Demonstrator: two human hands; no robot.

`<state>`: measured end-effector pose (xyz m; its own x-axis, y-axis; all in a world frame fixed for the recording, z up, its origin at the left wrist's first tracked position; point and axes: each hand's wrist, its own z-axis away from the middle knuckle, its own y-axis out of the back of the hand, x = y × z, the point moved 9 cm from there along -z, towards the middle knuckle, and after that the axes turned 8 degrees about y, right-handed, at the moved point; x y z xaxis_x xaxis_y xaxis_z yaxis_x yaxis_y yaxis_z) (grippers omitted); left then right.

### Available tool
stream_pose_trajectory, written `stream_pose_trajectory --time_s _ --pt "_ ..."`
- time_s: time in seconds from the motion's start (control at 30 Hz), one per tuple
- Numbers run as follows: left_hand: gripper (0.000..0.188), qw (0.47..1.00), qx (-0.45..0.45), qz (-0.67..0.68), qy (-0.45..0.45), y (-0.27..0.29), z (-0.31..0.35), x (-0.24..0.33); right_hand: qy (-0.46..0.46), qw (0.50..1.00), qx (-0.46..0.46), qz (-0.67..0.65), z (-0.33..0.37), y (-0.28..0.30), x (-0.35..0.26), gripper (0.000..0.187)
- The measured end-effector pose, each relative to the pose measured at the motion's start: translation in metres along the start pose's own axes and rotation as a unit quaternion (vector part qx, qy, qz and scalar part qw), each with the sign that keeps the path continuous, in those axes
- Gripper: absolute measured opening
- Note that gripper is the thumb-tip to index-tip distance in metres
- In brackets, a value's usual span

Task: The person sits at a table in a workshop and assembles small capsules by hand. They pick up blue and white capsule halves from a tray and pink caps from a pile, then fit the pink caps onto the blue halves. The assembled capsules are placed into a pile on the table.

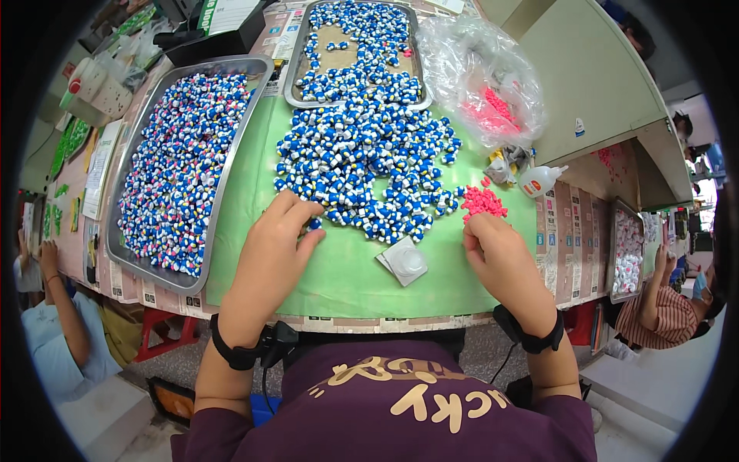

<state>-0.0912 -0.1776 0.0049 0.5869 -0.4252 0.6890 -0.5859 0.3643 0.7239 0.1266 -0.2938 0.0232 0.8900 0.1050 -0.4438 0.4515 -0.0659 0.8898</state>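
Note:
A heap of small blue-and-white plastic pieces with yellow spots (362, 165) spreads over a green work surface (339, 285). At its lower left edge is my left hand (269, 246), thumb and forefinger apart, with one small blue-and-white piece (314, 223) in the gap between them. My right hand (504, 258) reaches a small pile of pink pieces (483, 202) on the right. Its fingers are bent together in a pinch, and whatever lies between the tips is hidden. Between my hands sits a small pale square block with a round raised top (406, 260).
A metal tray (208, 231) full of similar pieces with pink parts stands at left. Another metal tray (289, 77) adjoins the heap at the back. At right are a clear plastic bag (454, 46) holding pink pieces and a white squeeze bottle (539, 182). Other people sit at both sides.

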Motion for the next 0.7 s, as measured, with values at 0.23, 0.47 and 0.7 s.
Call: stream_pose_trajectory --time_s 0.23,0.47,0.7 --pt "0.02 0.997 -0.016 0.065 0.043 0.001 0.004 -0.001 -0.029 0.988 -0.01 -0.15 0.001 0.0 0.0 0.021" --pt "0.018 0.905 -0.127 0.406 0.024 -0.005 0.012 0.057 0.021 0.864 0.1 -0.493 -0.009 0.03 -0.05 0.022" --pt "0.007 0.8 -0.227 0.554 0.038 -0.033 0.012 0.09 0.165 0.912 0.14 -0.348 -0.01 0.042 -0.086 0.024"
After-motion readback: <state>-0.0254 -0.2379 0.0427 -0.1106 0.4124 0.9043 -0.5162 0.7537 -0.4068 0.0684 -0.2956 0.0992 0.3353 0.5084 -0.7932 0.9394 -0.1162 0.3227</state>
